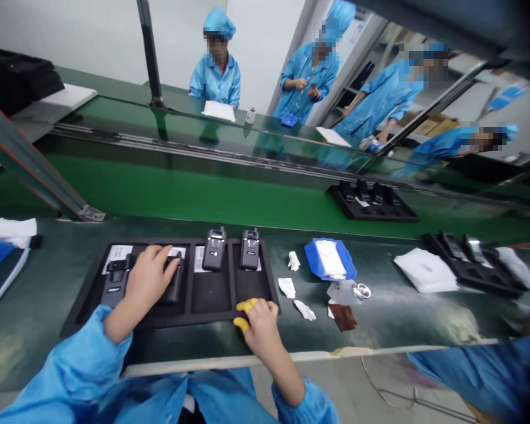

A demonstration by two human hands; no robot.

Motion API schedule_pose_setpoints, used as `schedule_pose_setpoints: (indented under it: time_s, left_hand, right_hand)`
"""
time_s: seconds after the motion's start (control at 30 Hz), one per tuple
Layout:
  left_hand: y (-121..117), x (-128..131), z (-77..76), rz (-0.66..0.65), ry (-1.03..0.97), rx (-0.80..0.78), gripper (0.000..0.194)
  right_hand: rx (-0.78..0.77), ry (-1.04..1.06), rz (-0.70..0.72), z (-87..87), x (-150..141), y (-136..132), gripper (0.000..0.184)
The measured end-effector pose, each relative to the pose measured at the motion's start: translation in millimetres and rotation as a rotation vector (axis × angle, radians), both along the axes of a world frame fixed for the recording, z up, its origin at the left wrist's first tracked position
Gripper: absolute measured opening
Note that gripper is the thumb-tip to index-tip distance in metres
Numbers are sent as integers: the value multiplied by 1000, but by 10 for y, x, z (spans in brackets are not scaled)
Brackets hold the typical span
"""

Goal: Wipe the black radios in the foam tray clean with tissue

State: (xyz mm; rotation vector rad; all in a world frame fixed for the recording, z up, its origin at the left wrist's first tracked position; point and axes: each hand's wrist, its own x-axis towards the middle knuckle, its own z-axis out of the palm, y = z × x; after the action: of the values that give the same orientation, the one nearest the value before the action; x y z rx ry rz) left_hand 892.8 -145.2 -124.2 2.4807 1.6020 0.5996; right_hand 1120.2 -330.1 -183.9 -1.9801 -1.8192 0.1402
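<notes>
Half-hiding a radio (175, 290), my left fingers (171, 269) conceal whether they grip; my right fingers (246, 305) part, empty, at the tray's edge (203, 318).

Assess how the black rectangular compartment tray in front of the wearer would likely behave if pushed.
The tray would probably stay fairly stiff: its walls and dividers look straight. It seems unlikely to tip, lying flat and wide. The black handheld radios inside might shift, since their compartments leave spare room.

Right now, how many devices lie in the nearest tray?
4: one device left of the left hand, one under it, a third and fourth rightward; it may hide more.
</notes>
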Motion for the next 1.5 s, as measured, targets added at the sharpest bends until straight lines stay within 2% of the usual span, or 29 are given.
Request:
schedule_pose_setpoints:
  time_s: [0.13,0.2,0.3,0.4,0.53,0.6,0.73,0.8,0.9,0.97,1.07,1.17,1.33,1.43,1.5]
  left_hand:
    - [-274,-503,-74,267,122,48,59]
    - [-439,-629,-183,318,125,0,68]
    - [-546,-695,-375,274,19,-12,66]
    - [-427,-722,-501,192,-85,-15,58]
    - [-215,-790,-536,100,-160,-42,61]
    - [-192,-836,-535,103,-154,-41,64]
    - [-240,-915,-520,107,-94,-92,77]
    - [-256,-932,-487,138,-96,-153,85]
    - [-254,-949,-384,258,-145,-269,93]
    - [-248,-979,-296,346,-253,-346,96]
    - [-259,-1035,-201,448,-697,-446,100]
    - [-320,-1032,-198,446,-1056,-494,98]
    - [-457,-917,-321,369,-1360,-565,83]
    - [-471,-902,-377,367,-1416,-572,82]
    - [-454,-920,-390,367,-1430,-577,77]
  right_hand:
    - [-72,-11,-27,97,173,-100,18]
    - [-112,-21,-15,124,179,-89,15]
    - [-141,-44,0,111,117,-72,12]
    - [-169,-64,15,79,55,-87,9]
    - [-240,-60,-9,184,48,-28,7]
    - [-202,-42,-15,300,0,96,14]
    - [-54,-41,66,458,-396,492,35]
    - [-84,-63,148,456,-692,687,47]
    - [-197,-101,209,398,-1052,884,58]
    - [-248,-107,206,362,-1174,946,61]
    - [-284,-69,164,336,-1226,983,68]
    - [-316,-20,81,326,-1237,1010,78]
    - [-269,18,21,302,-1319,1040,73]
    - [-157,109,-12,252,-1405,998,64]
    - [-69,211,16,195,-1480,959,62]
